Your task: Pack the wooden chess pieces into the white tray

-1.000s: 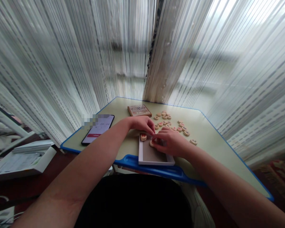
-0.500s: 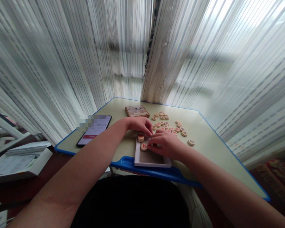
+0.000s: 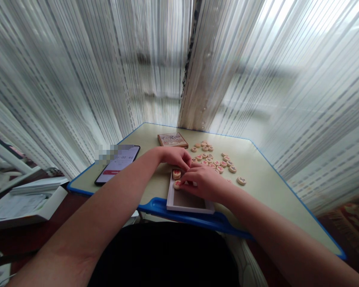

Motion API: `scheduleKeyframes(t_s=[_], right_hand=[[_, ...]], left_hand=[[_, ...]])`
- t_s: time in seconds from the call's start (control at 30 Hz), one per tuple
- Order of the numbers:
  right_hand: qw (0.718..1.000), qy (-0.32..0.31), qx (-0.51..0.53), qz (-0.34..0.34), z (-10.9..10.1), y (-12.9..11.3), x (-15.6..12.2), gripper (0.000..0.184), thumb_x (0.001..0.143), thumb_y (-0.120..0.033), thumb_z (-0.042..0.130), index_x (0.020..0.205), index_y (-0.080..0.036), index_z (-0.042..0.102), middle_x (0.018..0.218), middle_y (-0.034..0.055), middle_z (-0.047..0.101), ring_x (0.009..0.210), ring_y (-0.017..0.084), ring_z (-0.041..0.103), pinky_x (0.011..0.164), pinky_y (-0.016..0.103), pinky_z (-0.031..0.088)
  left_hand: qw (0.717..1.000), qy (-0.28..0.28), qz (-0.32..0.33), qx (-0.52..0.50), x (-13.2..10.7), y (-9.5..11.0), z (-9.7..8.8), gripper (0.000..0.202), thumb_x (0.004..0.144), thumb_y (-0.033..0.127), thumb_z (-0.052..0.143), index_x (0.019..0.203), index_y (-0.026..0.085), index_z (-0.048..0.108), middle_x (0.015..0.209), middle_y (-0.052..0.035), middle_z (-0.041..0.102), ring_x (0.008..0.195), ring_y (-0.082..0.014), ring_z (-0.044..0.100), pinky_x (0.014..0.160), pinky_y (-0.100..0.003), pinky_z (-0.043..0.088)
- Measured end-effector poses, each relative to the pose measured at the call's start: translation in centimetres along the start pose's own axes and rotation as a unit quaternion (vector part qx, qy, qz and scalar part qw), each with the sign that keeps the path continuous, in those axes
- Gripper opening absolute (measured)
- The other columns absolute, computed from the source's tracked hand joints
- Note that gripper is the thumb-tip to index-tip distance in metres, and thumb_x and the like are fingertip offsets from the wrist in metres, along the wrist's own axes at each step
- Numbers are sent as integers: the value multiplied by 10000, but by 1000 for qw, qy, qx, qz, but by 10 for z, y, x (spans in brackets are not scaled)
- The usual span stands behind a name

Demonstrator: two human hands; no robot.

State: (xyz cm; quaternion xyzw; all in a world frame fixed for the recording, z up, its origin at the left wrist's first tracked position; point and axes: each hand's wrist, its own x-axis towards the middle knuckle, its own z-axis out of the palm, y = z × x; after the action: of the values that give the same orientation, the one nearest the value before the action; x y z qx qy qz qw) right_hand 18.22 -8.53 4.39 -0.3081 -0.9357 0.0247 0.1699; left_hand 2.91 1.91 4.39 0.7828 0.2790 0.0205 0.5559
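A shallow white box tray [image 3: 170, 195] sits at the table's near edge. In its left side lie a Chinese chess piece with a red character [image 3: 176, 173], seemingly stacked on another, and a second red piece [image 3: 177, 184] nearer me. My right hand [image 3: 205, 179] reaches into the tray, its bent fingertips at the right edge of that nearer piece. Over the tray's far edge is my left hand [image 3: 178, 157], thumb and fingers pinched together near the right fingers. Whatever is in that pinch is hidden.
Many loose Chinese chess pieces [image 3: 217, 163] are spread beyond and right of the tray, one [image 3: 241, 181] farther right. A printed box lid [image 3: 172, 139] lies behind my left hand. A phone with a running timer [image 3: 119, 163] lies left on the table [image 3: 272, 207].
The red piece under my right fingertips has slid left toward the tray's side wall, and my right hand went left with it. The tray has shifted slightly left. My left hand stays nearly still.
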Motion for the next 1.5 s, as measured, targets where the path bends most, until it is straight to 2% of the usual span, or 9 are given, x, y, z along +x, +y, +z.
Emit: scheduleKeyframes(t_s=[0.17, 0.3, 0.5, 0.67, 0.9, 1.17, 1.37, 1.5], right_hand=[[1000, 4, 19, -12, 1, 1, 1, 197, 828, -314, 520, 824, -199, 679, 783, 67, 649, 774, 159, 546, 686, 271, 408], [1000, 4, 16, -21, 1, 1, 0, 217, 845, -290, 492, 786, -190, 676, 753, 61, 646, 745, 149, 543, 691, 270, 406], [1000, 3, 20, -15, 2, 2, 0, 174, 829, -264, 514, 818, -197, 674, 777, 58, 643, 753, 146, 548, 695, 267, 410], [1000, -4, 21, -15, 2, 1, 0, 208, 845, -275, 489, 820, -188, 677, 788, 66, 641, 748, 146, 557, 686, 266, 417], [998, -10, 42, -50, 2, 0, -1, 214, 848, -241, 483, 938, -210, 675, 834, 69, 657, 803, 152, 574, 740, 286, 430], [999, -24, 38, -15, 2, 1, -2, 231, 829, -247, 506, 990, -227, 671, 892, 70, 645, 825, 156, 570, 738, 279, 438], [999, -10, 33, -12, 1, -1, -1, 199, 827, -236, 498, 906, -206, 678, 849, 72, 640, 782, 147, 563, 695, 258, 425], [999, 43, 11, 15, 1, 0, -4, 182, 806, -213, 505, 807, -198, 687, 710, 47, 631, 656, 125, 538, 616, 238, 391]], left_hand=[[1000, -2, 3, 17, 0, -2, -1, 215, 537, 283, 742, 660, 138, 639, 557, 37, 570, 560, -76, 489, 555, -207, 371], [1000, 0, -1, 5, 0, -1, 0, 229, 520, 284, 754, 651, 141, 633, 567, 35, 579, 558, -78, 491, 558, -216, 372], [1000, 3, -6, 1, -1, 0, 1, 246, 516, 289, 756, 656, 136, 624, 580, 31, 589, 563, -80, 499, 563, -222, 377], [1000, 4, -7, -15, -1, 1, 1, 234, 527, 276, 746, 653, 130, 613, 582, 27, 587, 567, -84, 507, 568, -227, 384], [999, 7, -13, -29, -3, 4, 2, 221, 509, 237, 753, 632, 129, 606, 572, 32, 577, 561, -81, 505, 578, -229, 387], [1000, 17, -9, -2, -5, 5, 2, 204, 509, 230, 750, 631, 131, 619, 565, 37, 574, 556, -75, 489, 553, -217, 364], [1000, 17, -4, -6, -5, 5, 2, 203, 508, 234, 755, 635, 134, 631, 577, 36, 585, 568, -76, 497, 566, -216, 374], [1000, 6, -2, -26, -5, 4, 2, 206, 528, 246, 752, 674, 138, 655, 621, 24, 617, 615, -84, 529, 618, -220, 400]])
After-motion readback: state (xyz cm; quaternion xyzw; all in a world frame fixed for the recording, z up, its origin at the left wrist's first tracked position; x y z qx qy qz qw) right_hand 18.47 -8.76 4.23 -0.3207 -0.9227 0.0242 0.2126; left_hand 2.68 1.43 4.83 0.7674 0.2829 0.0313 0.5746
